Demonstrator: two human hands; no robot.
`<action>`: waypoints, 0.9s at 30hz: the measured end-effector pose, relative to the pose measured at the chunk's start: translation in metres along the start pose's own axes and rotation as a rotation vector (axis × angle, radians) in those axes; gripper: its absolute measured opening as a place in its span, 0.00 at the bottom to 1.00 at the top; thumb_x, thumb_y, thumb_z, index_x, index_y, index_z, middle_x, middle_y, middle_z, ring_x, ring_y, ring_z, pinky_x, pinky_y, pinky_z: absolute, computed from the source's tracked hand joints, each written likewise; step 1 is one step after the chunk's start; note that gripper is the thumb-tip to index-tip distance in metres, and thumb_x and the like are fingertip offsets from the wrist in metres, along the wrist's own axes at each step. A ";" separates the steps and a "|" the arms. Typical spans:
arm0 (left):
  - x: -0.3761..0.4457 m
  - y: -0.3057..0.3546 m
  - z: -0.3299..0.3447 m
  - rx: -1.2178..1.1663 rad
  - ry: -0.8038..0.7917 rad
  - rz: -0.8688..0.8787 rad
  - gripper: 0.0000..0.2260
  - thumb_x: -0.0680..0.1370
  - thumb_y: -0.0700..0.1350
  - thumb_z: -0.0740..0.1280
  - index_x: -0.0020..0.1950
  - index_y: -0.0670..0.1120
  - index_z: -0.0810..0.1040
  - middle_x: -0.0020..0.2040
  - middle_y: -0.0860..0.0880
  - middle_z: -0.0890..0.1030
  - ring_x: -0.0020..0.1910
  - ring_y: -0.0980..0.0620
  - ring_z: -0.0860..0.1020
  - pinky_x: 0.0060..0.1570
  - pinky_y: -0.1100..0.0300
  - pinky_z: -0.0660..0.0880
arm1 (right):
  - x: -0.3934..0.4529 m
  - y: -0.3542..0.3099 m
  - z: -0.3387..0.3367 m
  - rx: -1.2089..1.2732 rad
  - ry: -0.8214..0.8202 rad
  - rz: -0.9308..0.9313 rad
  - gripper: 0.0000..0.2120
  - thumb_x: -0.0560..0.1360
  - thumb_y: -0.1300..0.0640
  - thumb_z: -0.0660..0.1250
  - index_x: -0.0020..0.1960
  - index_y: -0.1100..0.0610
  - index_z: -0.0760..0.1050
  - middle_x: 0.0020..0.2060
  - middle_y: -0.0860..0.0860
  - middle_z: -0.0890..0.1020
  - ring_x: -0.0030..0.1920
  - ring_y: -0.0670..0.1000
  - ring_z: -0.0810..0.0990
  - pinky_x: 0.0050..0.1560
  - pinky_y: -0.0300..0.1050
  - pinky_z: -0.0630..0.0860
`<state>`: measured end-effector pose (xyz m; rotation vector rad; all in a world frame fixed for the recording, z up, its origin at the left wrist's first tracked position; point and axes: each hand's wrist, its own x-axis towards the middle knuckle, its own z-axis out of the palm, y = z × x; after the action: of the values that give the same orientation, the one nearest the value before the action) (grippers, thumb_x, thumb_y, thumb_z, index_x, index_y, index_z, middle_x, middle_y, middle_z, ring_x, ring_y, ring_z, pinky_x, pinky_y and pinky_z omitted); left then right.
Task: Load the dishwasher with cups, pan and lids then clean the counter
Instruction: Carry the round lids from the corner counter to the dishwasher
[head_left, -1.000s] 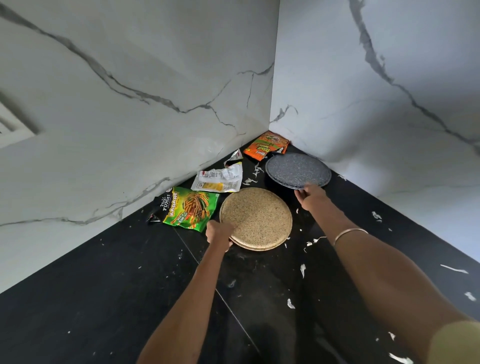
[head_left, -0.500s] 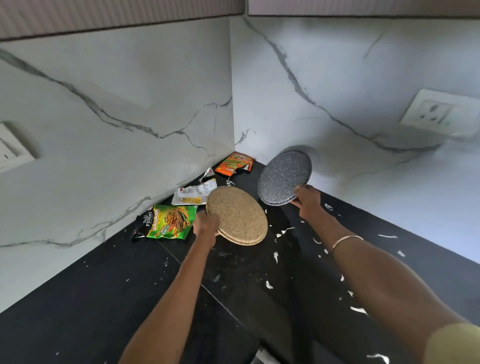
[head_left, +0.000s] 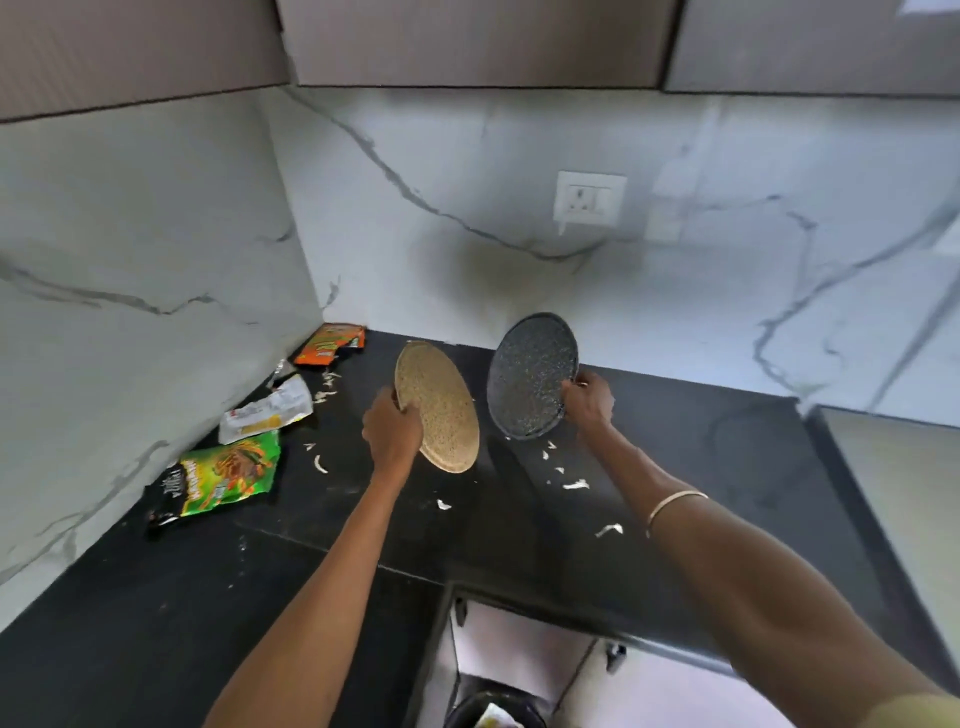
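Note:
My left hand (head_left: 390, 427) grips the near edge of a round tan speckled lid (head_left: 439, 407), held tilted up above the black counter (head_left: 675, 447). My right hand (head_left: 589, 401) grips the right edge of a round dark grey speckled lid (head_left: 527, 376), also lifted and tilted on edge. Both lids hang side by side, a small gap between them, over the corner of the counter.
Snack wrappers lie at the corner: an orange one (head_left: 328, 344), a white one (head_left: 266, 410) and a green one (head_left: 226, 478). White scraps (head_left: 575, 485) are scattered over the counter. A wall socket (head_left: 589, 201) sits above. A dark bin (head_left: 493, 712) stands below the counter's inner corner.
Both lids have come off the counter and now stand tilted in my hands. The view has swung to the right, bringing the socket and cabinets into sight.

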<state>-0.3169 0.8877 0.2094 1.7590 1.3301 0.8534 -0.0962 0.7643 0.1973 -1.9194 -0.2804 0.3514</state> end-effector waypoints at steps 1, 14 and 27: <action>-0.012 0.004 0.006 0.000 -0.018 0.042 0.14 0.78 0.41 0.67 0.63 0.39 0.76 0.58 0.41 0.80 0.60 0.40 0.77 0.58 0.45 0.75 | -0.008 0.009 -0.015 -0.017 0.032 0.000 0.12 0.74 0.59 0.63 0.57 0.56 0.78 0.46 0.52 0.82 0.47 0.53 0.79 0.56 0.54 0.78; -0.197 0.054 0.086 -0.019 -0.306 0.382 0.11 0.79 0.42 0.68 0.60 0.39 0.76 0.56 0.41 0.81 0.56 0.43 0.80 0.52 0.49 0.80 | -0.110 0.110 -0.221 0.042 0.332 0.050 0.08 0.75 0.58 0.65 0.53 0.56 0.78 0.46 0.53 0.83 0.47 0.54 0.81 0.54 0.58 0.80; -0.431 0.093 0.125 -0.068 -0.371 0.485 0.12 0.78 0.39 0.68 0.61 0.37 0.76 0.58 0.40 0.81 0.57 0.43 0.80 0.53 0.54 0.79 | -0.257 0.210 -0.446 -0.100 0.502 0.011 0.10 0.79 0.59 0.59 0.55 0.62 0.74 0.45 0.55 0.78 0.44 0.54 0.74 0.43 0.45 0.66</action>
<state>-0.2687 0.4321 0.2008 2.0972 0.6369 0.7607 -0.1623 0.2126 0.1843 -2.0355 0.0467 -0.1454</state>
